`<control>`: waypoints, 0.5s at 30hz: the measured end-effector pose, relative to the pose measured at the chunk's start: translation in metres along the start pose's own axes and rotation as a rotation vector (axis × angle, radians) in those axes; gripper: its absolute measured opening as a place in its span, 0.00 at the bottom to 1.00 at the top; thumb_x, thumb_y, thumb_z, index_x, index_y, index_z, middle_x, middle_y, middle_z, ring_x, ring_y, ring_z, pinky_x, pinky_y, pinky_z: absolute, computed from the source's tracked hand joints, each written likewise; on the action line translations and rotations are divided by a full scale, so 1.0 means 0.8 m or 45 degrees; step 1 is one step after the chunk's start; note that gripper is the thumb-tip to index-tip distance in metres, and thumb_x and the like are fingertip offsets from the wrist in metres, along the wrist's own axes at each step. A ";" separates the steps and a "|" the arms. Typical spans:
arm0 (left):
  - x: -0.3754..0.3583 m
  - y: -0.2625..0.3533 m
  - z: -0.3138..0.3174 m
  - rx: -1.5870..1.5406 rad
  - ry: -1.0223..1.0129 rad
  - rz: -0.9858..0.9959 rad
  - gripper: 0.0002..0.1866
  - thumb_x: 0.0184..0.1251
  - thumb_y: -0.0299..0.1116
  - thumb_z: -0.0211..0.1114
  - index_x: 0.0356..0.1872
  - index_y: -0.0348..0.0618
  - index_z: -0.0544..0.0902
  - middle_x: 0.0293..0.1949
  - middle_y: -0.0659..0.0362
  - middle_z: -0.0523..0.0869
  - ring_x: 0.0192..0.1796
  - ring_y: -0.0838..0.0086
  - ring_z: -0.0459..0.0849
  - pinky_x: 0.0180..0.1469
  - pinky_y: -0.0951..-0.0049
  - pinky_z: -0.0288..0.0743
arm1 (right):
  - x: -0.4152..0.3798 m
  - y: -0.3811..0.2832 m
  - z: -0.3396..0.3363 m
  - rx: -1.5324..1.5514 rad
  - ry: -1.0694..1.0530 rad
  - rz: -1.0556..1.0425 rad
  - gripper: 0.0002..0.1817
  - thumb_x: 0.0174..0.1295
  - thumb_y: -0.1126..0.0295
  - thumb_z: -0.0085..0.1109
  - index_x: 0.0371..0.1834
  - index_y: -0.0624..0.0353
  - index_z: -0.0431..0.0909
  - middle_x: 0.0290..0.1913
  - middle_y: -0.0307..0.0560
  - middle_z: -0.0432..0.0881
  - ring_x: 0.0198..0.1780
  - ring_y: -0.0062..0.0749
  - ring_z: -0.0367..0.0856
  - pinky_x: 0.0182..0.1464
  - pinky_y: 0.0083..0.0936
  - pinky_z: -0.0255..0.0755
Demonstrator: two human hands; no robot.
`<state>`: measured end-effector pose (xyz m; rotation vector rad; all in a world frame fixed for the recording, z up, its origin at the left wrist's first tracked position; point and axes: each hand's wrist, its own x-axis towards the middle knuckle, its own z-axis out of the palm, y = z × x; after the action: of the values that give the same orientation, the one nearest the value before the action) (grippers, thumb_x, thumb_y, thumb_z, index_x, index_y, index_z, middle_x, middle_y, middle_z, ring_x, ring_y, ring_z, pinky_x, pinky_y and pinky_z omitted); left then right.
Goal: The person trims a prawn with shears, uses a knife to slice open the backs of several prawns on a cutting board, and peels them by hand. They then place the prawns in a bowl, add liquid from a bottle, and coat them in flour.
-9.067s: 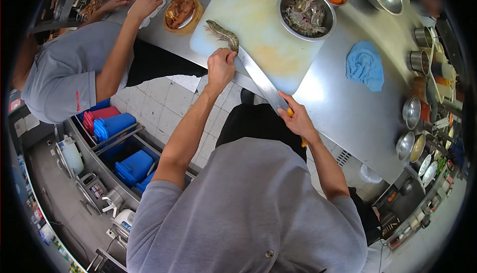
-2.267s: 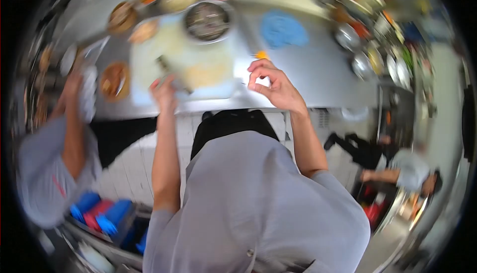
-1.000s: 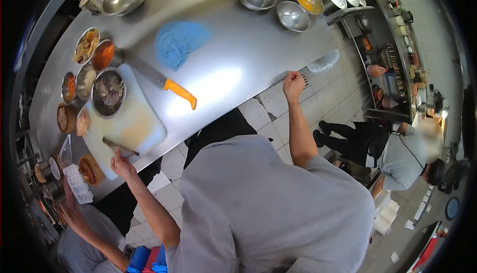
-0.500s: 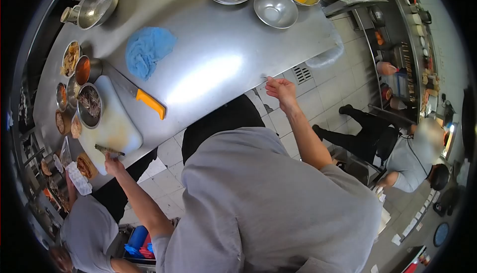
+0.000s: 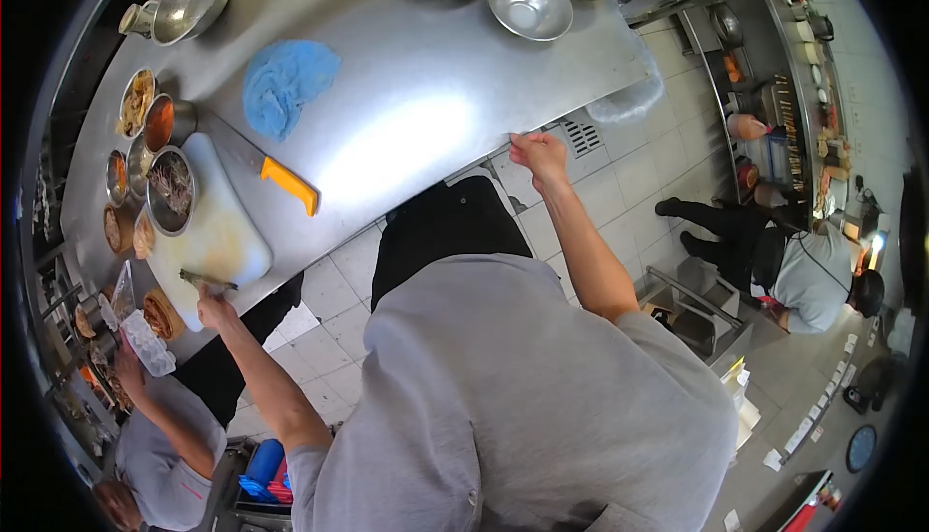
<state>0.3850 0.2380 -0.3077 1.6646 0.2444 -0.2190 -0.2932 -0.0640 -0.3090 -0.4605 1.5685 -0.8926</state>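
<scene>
My left hand [image 5: 214, 309] is at the near edge of a white cutting board [image 5: 228, 205], its fingers closed on a thin, dark greenish strip [image 5: 209, 280] whose kind I cannot make out. On the board's far left part sits a metal bowl [image 5: 172, 192] of dark, shredded-looking food. My right hand [image 5: 543, 157] is at the steel table's front edge, thumb and fingers pinched together; whatever lies between them is too small to name. A knife with a yellow handle [image 5: 289, 185] lies beside the board, and a crumpled blue cloth [image 5: 288, 87] rests behind it.
Several food containers, one with orange-red contents [image 5: 160, 126], stand left of the board. Metal bowls [image 5: 530, 6] line the table's [image 5: 406, 87] far side. A co-worker [image 5: 169, 435] at lower left reaches toward a clear plastic container [image 5: 149, 344]. Another person [image 5: 813, 271] stands at right.
The view has shifted slightly. Both my hands keep nearly the same places and stay closed. The lower-left co-worker's arm now shows more, and the person at right has shifted position.
</scene>
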 end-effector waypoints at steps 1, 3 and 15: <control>-0.005 0.002 0.001 -0.012 -0.016 0.000 0.06 0.59 0.21 0.72 0.27 0.37 0.82 0.26 0.63 0.77 0.29 0.75 0.74 0.30 0.68 0.64 | 0.002 0.004 0.000 0.013 0.020 -0.032 0.12 0.60 0.81 0.69 0.36 0.61 0.72 0.32 0.47 0.83 0.29 0.31 0.85 0.30 0.26 0.83; -0.007 0.001 -0.005 -0.031 -0.041 -0.010 0.06 0.59 0.22 0.72 0.27 0.38 0.82 0.25 0.65 0.75 0.28 0.76 0.72 0.29 0.69 0.62 | 0.000 0.006 -0.003 0.040 0.033 -0.092 0.12 0.60 0.80 0.69 0.36 0.60 0.72 0.32 0.47 0.83 0.29 0.30 0.84 0.31 0.25 0.83; 0.000 0.000 -0.039 -0.109 -0.196 -0.078 0.14 0.68 0.30 0.65 0.50 0.33 0.87 0.40 0.60 0.84 0.38 0.74 0.77 0.39 0.70 0.70 | 0.000 -0.033 -0.065 -0.267 -0.128 -0.721 0.02 0.66 0.77 0.64 0.39 0.64 0.81 0.32 0.38 0.84 0.33 0.18 0.80 0.39 0.17 0.75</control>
<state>0.3849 0.2689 -0.3043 1.5486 0.1858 -0.3765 -0.3482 -0.0662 -0.2893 -1.1197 1.4652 -1.1090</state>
